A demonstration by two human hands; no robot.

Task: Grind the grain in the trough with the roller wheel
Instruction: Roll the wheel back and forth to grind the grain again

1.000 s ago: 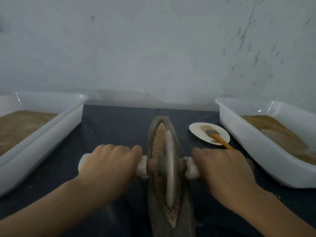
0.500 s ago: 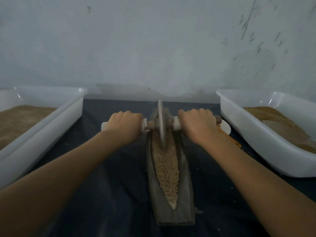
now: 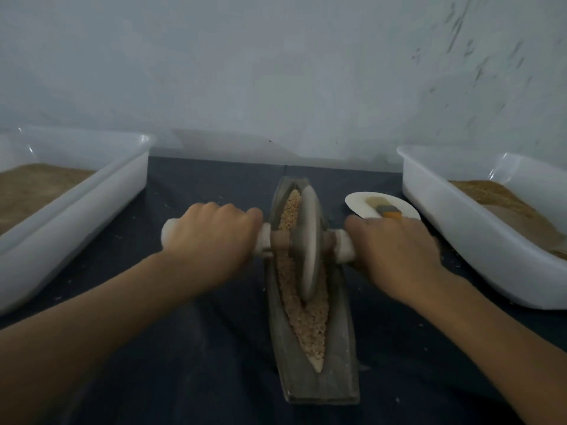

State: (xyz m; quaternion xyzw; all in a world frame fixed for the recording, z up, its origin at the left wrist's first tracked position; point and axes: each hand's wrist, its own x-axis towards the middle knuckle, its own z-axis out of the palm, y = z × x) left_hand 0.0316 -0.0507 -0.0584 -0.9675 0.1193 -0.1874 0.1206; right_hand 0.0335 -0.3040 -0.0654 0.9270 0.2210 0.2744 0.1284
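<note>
1. Two hands grip the axle: left hand [image 3: 211,237] and right hand [image 3: 395,253], fingers curled round the handles either side of the wheel [image 3: 307,243].
2. Wheel's rolled back from the trough's [image 3: 343,348] far tip to its middle, upright in the grain [image 3: 310,320].
3. Right of the trough, the plate [image 3: 357,204] and brush [image 3: 388,211] show again, uncovered beyond the right hand.

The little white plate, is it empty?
No, the white plate has a brush with an orange handle lying on it.
</note>
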